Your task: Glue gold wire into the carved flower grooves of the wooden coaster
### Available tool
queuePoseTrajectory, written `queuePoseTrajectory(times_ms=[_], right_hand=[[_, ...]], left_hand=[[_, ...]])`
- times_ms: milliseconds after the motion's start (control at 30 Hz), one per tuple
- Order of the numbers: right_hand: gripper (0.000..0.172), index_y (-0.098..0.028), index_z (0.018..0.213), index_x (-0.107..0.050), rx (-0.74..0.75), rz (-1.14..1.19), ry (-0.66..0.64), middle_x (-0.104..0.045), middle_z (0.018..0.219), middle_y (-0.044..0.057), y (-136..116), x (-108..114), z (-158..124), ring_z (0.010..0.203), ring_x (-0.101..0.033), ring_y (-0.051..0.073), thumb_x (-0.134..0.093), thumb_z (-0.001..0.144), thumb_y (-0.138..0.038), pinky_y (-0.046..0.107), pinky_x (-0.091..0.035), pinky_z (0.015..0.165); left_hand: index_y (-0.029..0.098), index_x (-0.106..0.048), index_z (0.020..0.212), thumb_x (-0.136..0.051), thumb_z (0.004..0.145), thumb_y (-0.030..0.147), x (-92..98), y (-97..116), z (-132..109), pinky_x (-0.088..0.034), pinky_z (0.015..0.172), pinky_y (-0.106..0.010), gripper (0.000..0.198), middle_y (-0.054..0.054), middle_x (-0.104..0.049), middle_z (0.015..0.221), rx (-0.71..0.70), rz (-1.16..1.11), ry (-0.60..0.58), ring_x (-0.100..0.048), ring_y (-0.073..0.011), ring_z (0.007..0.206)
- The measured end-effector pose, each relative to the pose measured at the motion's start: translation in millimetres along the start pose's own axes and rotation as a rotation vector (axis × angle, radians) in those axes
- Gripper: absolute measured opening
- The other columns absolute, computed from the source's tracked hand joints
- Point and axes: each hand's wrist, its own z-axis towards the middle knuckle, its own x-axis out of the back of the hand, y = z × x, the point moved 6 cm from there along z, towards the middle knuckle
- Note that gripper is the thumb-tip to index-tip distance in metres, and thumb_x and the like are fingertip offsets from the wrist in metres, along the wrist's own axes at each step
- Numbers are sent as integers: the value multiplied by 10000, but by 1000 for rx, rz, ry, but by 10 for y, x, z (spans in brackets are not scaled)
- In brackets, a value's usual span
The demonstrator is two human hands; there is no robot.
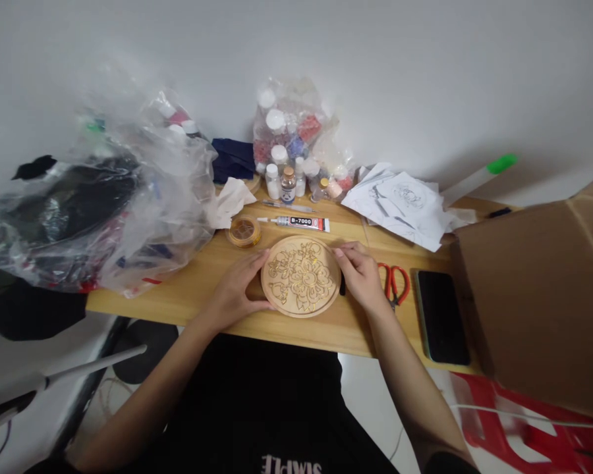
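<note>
A round wooden plaque [301, 276] with a flower design outlined in gold wire lies face up in front of me, at the front of the wooden table. Thumb and fingers of my left hand [234, 289] grip its left rim. At the upper right rim, my right hand [360, 273] pinches the edge with bent fingers. Just beyond the plaque are a spool of gold wire [244, 232] and a B-7000 glue tube [301, 222]. Red-handled scissors [394, 283] rest to the right of my right hand, partly hidden by my forearm.
Plastic bags [163, 197] crowd the left side. Small bottles [288, 184] and a bag of jars [291, 125] stand against the wall. Papers with drawings [400, 204] lie back right. A phone [441, 316] and a cardboard box [538, 296] occupy the right.
</note>
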Motion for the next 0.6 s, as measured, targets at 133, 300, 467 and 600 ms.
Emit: queuePoseTrajectory(times_ms=[133, 300, 467, 600], right_hand=[[306, -183, 756, -685, 28, -47, -8, -607, 785, 73, -27, -20, 5, 809, -543, 212, -467, 888, -352, 392, -426, 787], [258, -173, 873, -688, 19, -47, 7, -620, 883, 94, 3, -50, -1, 863, -551, 216, -478, 876, -323, 395, -433, 819], [263, -181, 1032, -640, -21, -3, 40, -618, 960, 89, 78, -42, -10, 844, -562, 195, -494, 863, -319, 371, -461, 786], [220, -188, 946, -661, -42, 42, 40, -628, 922, 74, 90, -30, -7, 834, -570, 185, -505, 854, -313, 347, -461, 764]], left_hand=[[281, -239, 1430, -748, 678, 483, -20, -9, 2, -401, 1052, -524, 931, -112, -446, 1395, 9, 14, -30, -453, -316, 1265], [288, -373, 1356, -741, 680, 462, 34, 25, 44, -418, 1051, -480, 789, -81, -478, 1360, 50, 29, -59, -472, -310, 1243], [230, -576, 983, -572, 832, 469, 509, -51, 76, -512, 872, -435, 282, -51, -606, 979, 375, 187, 356, -605, -245, 965], [183, -550, 981, -586, 799, 540, 622, -230, 92, -503, 841, -454, 402, -75, -622, 957, 635, 241, 355, -619, -271, 914]])
